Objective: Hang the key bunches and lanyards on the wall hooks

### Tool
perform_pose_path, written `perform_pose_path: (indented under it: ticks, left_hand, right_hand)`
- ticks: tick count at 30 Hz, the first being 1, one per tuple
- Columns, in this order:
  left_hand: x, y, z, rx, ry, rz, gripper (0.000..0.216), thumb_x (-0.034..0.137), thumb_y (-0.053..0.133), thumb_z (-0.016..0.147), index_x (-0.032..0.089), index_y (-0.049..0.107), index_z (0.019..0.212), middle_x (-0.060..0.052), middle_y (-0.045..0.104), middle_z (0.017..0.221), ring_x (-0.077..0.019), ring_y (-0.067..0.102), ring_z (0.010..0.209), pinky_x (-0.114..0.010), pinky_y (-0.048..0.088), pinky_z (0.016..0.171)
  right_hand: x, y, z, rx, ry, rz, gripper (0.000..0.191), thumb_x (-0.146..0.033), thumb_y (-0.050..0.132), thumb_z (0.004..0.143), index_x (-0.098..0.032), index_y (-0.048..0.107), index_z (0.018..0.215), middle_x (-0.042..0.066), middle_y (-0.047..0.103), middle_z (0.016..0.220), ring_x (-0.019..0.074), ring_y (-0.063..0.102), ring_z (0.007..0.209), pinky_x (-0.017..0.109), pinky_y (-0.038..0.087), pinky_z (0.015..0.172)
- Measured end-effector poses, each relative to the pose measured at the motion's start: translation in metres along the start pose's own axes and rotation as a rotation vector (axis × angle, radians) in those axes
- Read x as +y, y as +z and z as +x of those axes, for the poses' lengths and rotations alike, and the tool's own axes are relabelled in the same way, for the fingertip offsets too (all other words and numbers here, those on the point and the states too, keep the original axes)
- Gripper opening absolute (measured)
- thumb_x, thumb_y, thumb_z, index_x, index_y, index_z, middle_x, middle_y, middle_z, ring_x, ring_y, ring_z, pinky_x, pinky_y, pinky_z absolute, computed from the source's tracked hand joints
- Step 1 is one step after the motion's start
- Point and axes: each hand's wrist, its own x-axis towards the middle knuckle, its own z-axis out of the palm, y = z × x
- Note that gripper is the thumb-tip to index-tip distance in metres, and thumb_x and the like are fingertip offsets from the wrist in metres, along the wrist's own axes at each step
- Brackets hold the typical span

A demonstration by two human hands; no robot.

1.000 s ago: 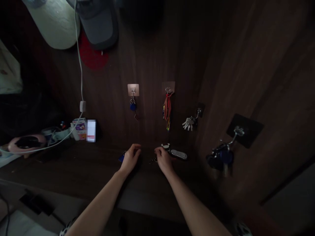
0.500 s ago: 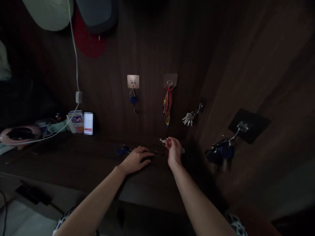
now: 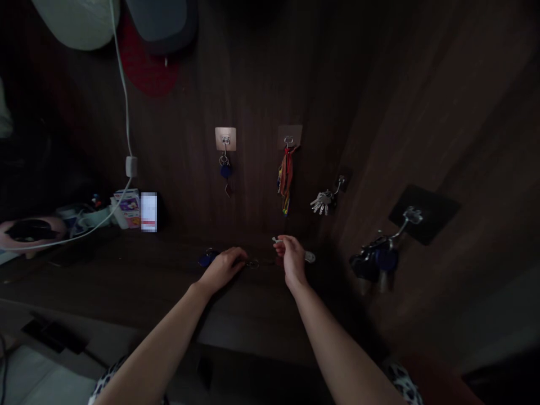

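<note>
Head view: two bare forearms are seen reaching in from the near edge of a dark wooden bench [image 3: 105, 301]. The left hand [image 3: 222, 269] is held low near the far edge, fingers curled and half closed. A blue key fob [image 3: 206, 259] lies just beside it and a small metal key ring [image 3: 252, 264] just beyond the fingertips; whether either is gripped cannot be told. The right hand [image 3: 292, 259] is raised slightly above the bench, with fingers [image 3: 282, 242] pinched nearly shut on a small white tag [image 3: 276, 240]. A silver fob [image 3: 310, 257] is seen just beyond that hand, partly hidden; any link to the tag cannot be told.

On the wooden wall behind, a blue-fob key bunch [image 3: 225, 170] hangs from a tan adhesive hook plate [image 3: 225, 138], and a red lanyard [image 3: 286, 180] hangs from a second plate [image 3: 289, 136]. Silver keys [image 3: 323, 202] and dark fobs [image 3: 377, 261] hang further right. A small printed box [image 3: 126, 209] stands toward the bench's left end.
</note>
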Motion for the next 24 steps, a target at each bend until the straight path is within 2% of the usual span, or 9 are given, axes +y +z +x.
perform_pose_path:
  ticks: [2,6,9,15,18,21,24]
  left_hand:
    - [0.001,0.000,0.000,0.074,-0.004,-0.054,0.013,0.019,0.051,0.081,0.021,0.057,0.092,-0.002,0.062,0.089,-0.0152,0.059,0.084,-0.028,0.047,0.076]
    - [0.005,0.000,0.003,0.222,-0.055,-0.138,0.022,0.020,0.053,0.079,0.022,0.055,0.101,-0.002,0.064,0.094,-0.0146,0.061,0.087,-0.027,0.047,0.078]
    - [0.007,0.000,0.005,0.312,-0.131,-0.221,0.028,0.022,0.056,0.077,0.023,0.053,0.105,-0.001,0.065,0.091,-0.0141,0.062,0.084,-0.027,0.048,0.076]
    - [0.010,-0.003,0.006,0.359,-0.197,-0.324,0.033,0.029,0.059,0.075,0.023,0.053,0.107,-0.001,0.066,0.089,-0.0142,0.063,0.083,-0.028,0.049,0.075]
    - [0.010,-0.002,0.006,0.340,-0.212,-0.379,0.034,0.031,0.060,0.075,0.023,0.053,0.107,-0.001,0.066,0.088,-0.0143,0.063,0.080,-0.029,0.049,0.075]
    - [0.010,0.000,0.007,0.334,-0.230,-0.464,0.038,0.032,0.063,0.072,0.021,0.053,0.108,-0.002,0.066,0.088,-0.0142,0.062,0.077,-0.029,0.050,0.074]
    - [0.011,0.000,0.009,0.328,-0.252,-0.589,0.047,0.031,0.065,0.070,0.020,0.050,0.114,-0.004,0.066,0.095,-0.0144,0.062,0.082,-0.030,0.050,0.077]
  right_hand:
    - [0.002,0.003,-0.003,-0.115,-0.040,-0.087,0.019,-0.034,0.049,0.073,-0.019,0.061,0.073,0.000,0.064,0.060,0.0142,0.059,0.060,0.025,0.043,0.057]
    - [0.006,0.010,-0.012,-0.400,-0.220,-0.288,0.016,-0.031,0.052,0.075,-0.021,0.065,0.077,0.002,0.069,0.079,0.0179,0.062,0.081,0.030,0.043,0.077]
    - [0.009,0.013,-0.018,-0.524,-0.256,-0.365,0.018,-0.031,0.055,0.075,-0.022,0.066,0.085,0.002,0.068,0.086,0.0180,0.061,0.085,0.031,0.043,0.078]
    - [0.010,0.017,-0.026,-0.589,-0.224,-0.338,0.024,-0.036,0.062,0.071,-0.020,0.063,0.090,0.002,0.067,0.084,0.0168,0.060,0.079,0.028,0.044,0.073]
    - [0.007,0.018,-0.027,-0.583,-0.261,-0.391,0.020,-0.038,0.056,0.076,-0.020,0.064,0.079,0.000,0.066,0.075,0.0149,0.058,0.071,0.025,0.042,0.066]
    - [0.002,0.018,-0.028,-0.601,-0.293,-0.413,0.024,-0.036,0.049,0.080,-0.020,0.063,0.067,-0.002,0.061,0.063,0.0132,0.054,0.063,0.023,0.038,0.060]
    - [-0.002,0.019,-0.029,-0.585,-0.217,-0.345,0.024,-0.036,0.051,0.078,-0.020,0.062,0.064,-0.004,0.058,0.058,0.0126,0.051,0.059,0.022,0.036,0.057]
